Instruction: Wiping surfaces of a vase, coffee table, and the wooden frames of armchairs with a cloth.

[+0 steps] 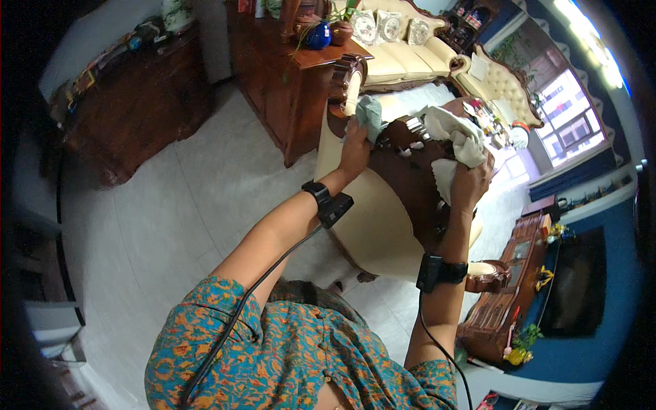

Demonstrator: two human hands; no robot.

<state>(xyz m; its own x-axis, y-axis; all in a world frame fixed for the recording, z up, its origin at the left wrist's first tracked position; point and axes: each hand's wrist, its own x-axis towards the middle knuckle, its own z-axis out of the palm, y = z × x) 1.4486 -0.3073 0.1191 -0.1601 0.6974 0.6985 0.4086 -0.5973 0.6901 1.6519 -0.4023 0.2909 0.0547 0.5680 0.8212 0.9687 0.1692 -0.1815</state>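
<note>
My left hand is closed on a grey-green cloth, which bunches up above the fingers. To its right, my right hand grips a white cloth that hangs in loose folds; part of its fingers is hidden behind the fabric. Both hands are raised over a cream upholstered seat back with a dark brown surface beyond it. I cannot tell whether either cloth touches the furniture. A black device is strapped on each wrist, with a cable running back along each arm.
A brown wooden cabinet with a blue vase stands ahead on the left. Farther off is a cream sofa with cushions. A low carved TV cabinet lines the right wall. Grey tiled floor extends on the left.
</note>
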